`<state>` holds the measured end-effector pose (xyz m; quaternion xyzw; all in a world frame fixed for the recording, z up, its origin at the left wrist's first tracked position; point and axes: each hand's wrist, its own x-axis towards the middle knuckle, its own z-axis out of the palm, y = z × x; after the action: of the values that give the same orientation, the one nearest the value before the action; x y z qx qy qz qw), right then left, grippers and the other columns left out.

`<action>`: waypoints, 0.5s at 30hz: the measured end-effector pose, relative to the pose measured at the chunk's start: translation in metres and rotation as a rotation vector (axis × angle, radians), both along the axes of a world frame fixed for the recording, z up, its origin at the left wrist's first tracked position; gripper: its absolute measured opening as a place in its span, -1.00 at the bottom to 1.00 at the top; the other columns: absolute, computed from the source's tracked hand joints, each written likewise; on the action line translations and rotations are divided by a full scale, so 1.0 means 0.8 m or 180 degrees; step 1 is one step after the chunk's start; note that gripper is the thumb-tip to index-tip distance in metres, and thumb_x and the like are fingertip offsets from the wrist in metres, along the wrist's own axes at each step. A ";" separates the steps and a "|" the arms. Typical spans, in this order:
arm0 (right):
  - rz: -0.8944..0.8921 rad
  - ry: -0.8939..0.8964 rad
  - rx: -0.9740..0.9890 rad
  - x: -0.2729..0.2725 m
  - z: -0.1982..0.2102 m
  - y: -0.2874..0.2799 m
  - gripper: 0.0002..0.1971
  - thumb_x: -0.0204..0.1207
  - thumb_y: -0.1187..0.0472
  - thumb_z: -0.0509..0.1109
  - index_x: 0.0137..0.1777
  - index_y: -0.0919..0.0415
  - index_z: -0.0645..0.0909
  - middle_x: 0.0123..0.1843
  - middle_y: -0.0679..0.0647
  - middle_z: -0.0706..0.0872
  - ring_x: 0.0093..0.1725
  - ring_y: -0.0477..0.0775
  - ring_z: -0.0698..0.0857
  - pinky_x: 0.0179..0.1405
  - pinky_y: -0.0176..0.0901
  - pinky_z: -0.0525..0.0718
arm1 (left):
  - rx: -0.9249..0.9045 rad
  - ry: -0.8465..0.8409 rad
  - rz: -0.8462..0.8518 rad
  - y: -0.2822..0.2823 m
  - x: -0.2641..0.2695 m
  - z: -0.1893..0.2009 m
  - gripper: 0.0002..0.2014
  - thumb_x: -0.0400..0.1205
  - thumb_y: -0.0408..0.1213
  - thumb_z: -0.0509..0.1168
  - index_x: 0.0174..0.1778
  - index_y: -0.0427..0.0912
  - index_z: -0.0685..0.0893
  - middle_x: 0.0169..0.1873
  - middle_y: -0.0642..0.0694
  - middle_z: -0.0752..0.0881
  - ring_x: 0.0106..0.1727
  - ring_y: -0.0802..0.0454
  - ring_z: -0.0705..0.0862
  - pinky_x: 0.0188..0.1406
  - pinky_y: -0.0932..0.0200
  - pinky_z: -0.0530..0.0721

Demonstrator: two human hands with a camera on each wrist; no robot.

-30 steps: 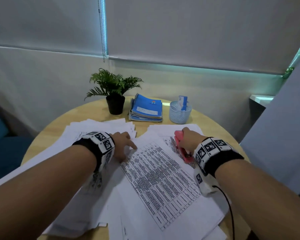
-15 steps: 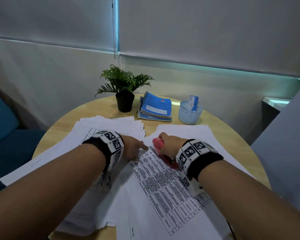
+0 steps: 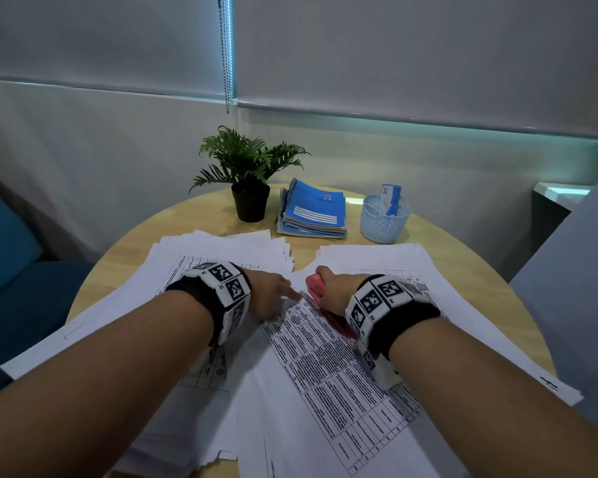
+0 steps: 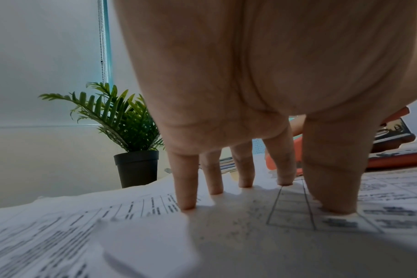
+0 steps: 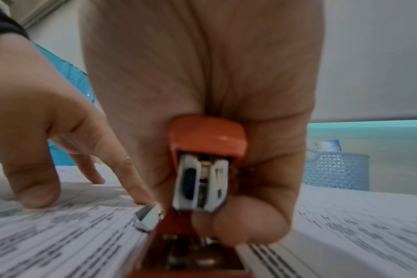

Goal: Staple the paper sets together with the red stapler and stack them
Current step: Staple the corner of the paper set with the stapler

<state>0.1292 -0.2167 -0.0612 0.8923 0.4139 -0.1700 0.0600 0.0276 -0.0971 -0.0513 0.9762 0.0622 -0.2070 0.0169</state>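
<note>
My left hand (image 3: 271, 298) is spread, fingertips (image 4: 187, 204) pinning the paper set (image 3: 328, 370) w/ its top corner by the red stapler (image 3: 320, 294), so sheets can't shift. Right hand (image 3: 339, 293) grips stapler, ready to press.

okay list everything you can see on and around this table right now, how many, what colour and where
Table: one, round, light wood.
Paper sets: several overlapping piles, white with printed tables, across the near table.
Red stapler: one, at the top corner of the middle paper set.
Potted plant: one, green in a black pot, far side.
Notebooks: a small stack, blue, right of the plant.
Basket: one, pale blue, holding a small blue and white box.
Blind chain: one, hanging behind.
Left hand: fingertips pressing the paper.
Right hand: gripping the stapler.
</note>
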 end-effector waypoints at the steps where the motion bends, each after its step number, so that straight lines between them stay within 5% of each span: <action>1: 0.0092 -0.0082 -0.0043 -0.001 0.001 0.000 -0.56 0.70 0.11 0.06 0.54 0.15 0.17 0.16 0.23 0.62 0.02 0.20 0.63 -0.03 -0.05 0.52 | -0.0004 -0.0005 0.0003 0.000 0.000 0.000 -0.42 0.66 -0.20 0.23 0.61 0.08 0.23 0.55 -0.07 0.31 0.54 0.01 0.31 0.45 0.14 0.28; 6: 0.0241 -0.0362 -0.0206 -0.010 0.013 -0.003 -0.54 0.74 0.06 0.03 0.59 0.16 0.14 0.45 0.17 0.48 0.34 0.26 0.55 0.24 0.06 0.51 | -0.0006 0.0036 0.0049 0.000 0.000 0.000 -0.42 0.66 -0.20 0.22 0.61 0.09 0.23 0.56 -0.05 0.28 0.54 0.02 0.29 0.47 0.15 0.25; 15: 0.0126 -0.0439 -0.0159 -0.014 0.012 -0.001 -0.56 0.71 0.07 0.18 0.52 0.15 0.21 0.33 0.18 0.54 0.32 0.26 0.57 0.29 0.23 0.56 | 0.0006 0.0127 0.0104 -0.001 0.001 0.001 -0.43 0.66 -0.22 0.19 0.61 0.10 0.22 0.59 -0.03 0.22 0.58 0.01 0.24 0.53 0.08 0.19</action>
<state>0.1181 -0.2176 -0.0513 0.8918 0.4219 -0.1172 0.1140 0.0285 -0.0981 -0.0509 0.9707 0.0788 -0.2261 0.0181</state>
